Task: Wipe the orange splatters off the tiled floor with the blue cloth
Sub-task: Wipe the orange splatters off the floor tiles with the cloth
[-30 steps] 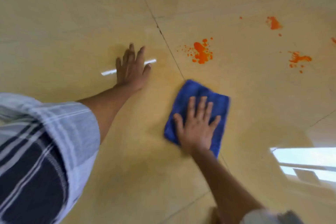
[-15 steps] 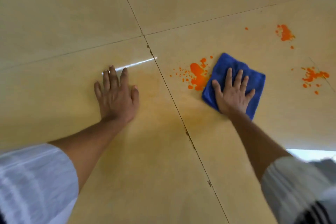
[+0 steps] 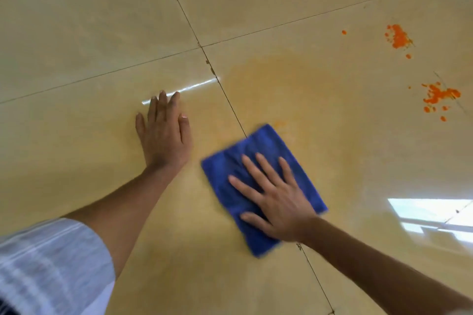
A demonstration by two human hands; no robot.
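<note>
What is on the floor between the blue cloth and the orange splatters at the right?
In the head view, only bare tile with a faint orange smear lies between the blue cloth and the orange splatters.

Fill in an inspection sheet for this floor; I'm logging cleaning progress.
Surface: tiled floor, glossy, with a faint orange smear beyond the cloth.
Job's things: blue cloth flat across a grout line; two splatters unwiped at far right.
Clutter: nothing seen.
Grippers: right hand pressed flat on the cloth; left hand flat on bare tile.
Cables: nothing seen.
Surroundings: window reflection at right.
</note>
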